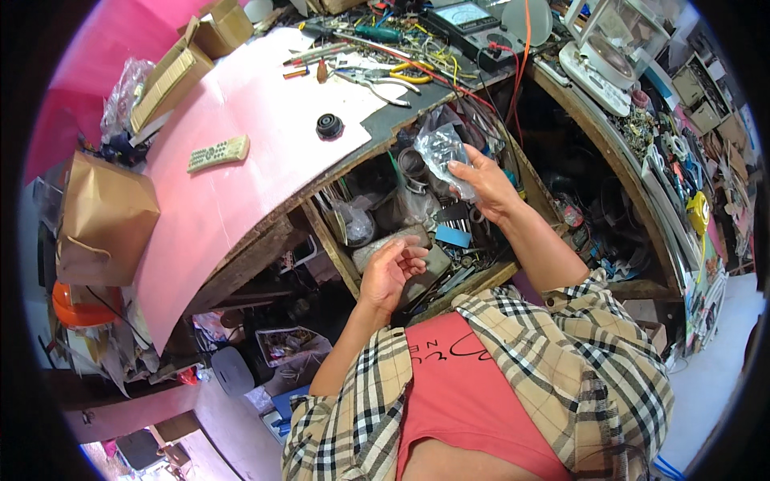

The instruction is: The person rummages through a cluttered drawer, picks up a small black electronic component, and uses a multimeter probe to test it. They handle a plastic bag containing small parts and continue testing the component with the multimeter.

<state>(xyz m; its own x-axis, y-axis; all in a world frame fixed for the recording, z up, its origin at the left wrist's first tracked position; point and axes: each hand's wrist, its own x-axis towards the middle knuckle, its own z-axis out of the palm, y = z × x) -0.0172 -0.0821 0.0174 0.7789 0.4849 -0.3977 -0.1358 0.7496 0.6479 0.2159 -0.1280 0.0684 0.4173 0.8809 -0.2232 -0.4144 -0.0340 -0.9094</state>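
Note:
My right hand [488,186] grips a clear plastic bag [443,152] above the right part of an open wooden drawer [330,240]. Small parts seem to lie inside the bag, too small to make out. Lower and to the left, my left hand [391,272] hovers over the drawer's near left side, fingers loosely curled and apart, with nothing in them. Among the drawer's jumble lie a blue block [454,235], a grey box-like piece [425,268], more plastic bags and several small metal parts.
A pink-topped workbench [241,104] carries a remote control [219,154], a black round knob-like part [329,126], pliers [377,84] and several screwdrivers. An analog meter [467,24] stands behind. Paper bag [108,216] at left; red wires [517,80] hang near the drawer; yellow tape measure [698,212] at right.

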